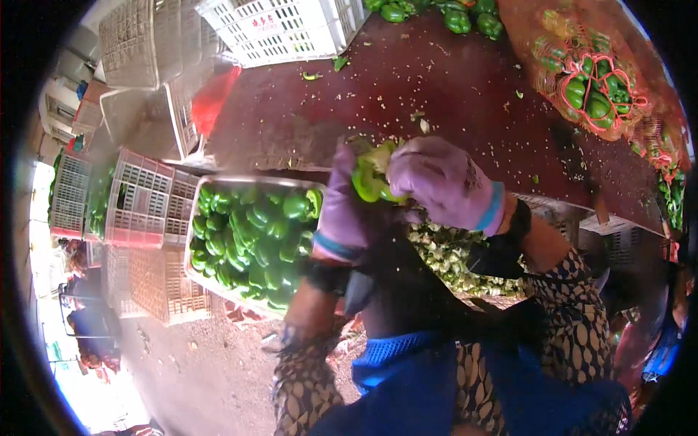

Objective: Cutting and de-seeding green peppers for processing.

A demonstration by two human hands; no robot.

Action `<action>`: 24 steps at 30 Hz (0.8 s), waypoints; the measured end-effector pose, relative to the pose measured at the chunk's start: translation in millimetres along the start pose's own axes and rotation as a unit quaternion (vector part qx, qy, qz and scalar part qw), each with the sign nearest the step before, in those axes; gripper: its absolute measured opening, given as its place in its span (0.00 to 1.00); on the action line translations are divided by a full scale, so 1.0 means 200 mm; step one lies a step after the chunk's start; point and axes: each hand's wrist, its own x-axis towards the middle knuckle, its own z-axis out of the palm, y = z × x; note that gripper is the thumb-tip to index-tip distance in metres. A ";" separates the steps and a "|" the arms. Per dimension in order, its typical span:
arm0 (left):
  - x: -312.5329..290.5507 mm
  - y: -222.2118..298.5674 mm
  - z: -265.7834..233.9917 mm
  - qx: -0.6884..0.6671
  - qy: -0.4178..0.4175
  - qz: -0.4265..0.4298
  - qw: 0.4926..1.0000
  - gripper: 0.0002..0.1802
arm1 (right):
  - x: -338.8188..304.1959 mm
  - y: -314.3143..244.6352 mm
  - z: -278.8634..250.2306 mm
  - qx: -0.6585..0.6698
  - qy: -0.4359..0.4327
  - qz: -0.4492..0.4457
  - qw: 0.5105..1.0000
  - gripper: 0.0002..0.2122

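Both of my hands wear purple gloves and meet in the middle of the view over the near edge of the dark red table (305,109). My left hand (345,207) is closed round a green bell pepper (369,182), which looks opened, its pale inside showing at the top. From the right, my right hand (445,182) has its fingers curled against the same pepper; its fingertips are partly hidden. Left of my hands stands a white crate (190,251) filled with green bell peppers (243,232). Below my right hand lies a heap of pale pepper cores (465,258).
A white slotted crate (283,33) stands at the table's far left. Several whole peppers (456,20) lie at the far edge. Net bags of peppers (600,94) rest at the far right. More crates (142,200) are stacked on the left. Seeds and scraps dot the table.
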 end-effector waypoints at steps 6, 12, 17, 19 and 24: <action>0.05 -0.26 0.08 0.055 0.005 0.119 0.991 0.39 | -0.12 -0.13 -0.23 0.058 0.073 0.154 0.984 0.18; 0.06 -0.42 0.22 0.240 -0.070 0.223 0.942 0.48 | -0.22 -0.27 -0.34 0.192 0.104 0.367 0.904 0.11; 0.13 -0.45 0.20 0.572 -0.069 0.367 0.730 0.46 | -0.24 -0.26 -0.35 0.297 0.063 0.508 0.806 0.15; 0.18 -0.52 0.18 0.542 -0.022 0.354 0.762 0.47 | -0.25 -0.27 -0.39 0.283 0.066 0.491 0.821 0.16; 0.19 -0.54 0.14 0.601 0.012 0.377 0.705 0.50 | -0.25 -0.27 -0.36 0.178 0.053 0.485 0.854 0.18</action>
